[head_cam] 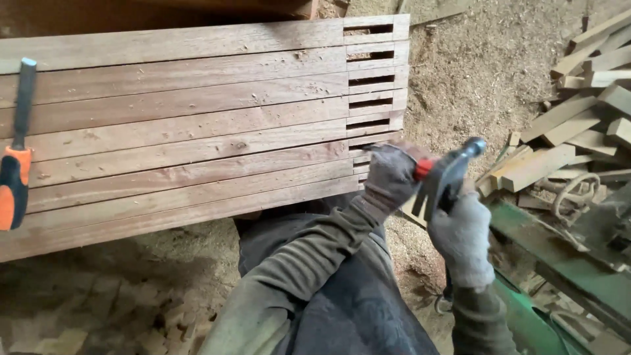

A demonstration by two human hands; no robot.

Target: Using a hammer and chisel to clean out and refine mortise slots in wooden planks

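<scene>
Nearest the camera, dark trousers (342, 309) and two dark sleeves reaching up and away. At the end of the right sleeve, the right hand (462, 238), in a grey knit glove, fingers wrapped shut around the handle of a hammer (447, 176), dark head tilted up and to the left, a red patch near the head, shiny end of the handle pointing up to the right. Just to the left, the left hand (389, 177), also gloved in grey, fingers pinched together against the near right corner of a stack of boards (184, 138), right beside the hammer's head; whatever sits under those fingertips too small and blurred to tell. Across the middle of the view, those reddish-brown boards laid edge to edge in a flat panel, long sides running left to right, each with a narrow rectangular slot (370, 79) cut near its right end, slots lined up in a column. At the far left, resting on the boards, a chisel (16, 154) with an orange and black handle and a dark blade pointing away. To the right, a green machine frame (559, 253), and beyond it a loose pile of short wood offcuts (585, 105). Underneath and farther back, sawdust-covered ground (473, 72).
</scene>
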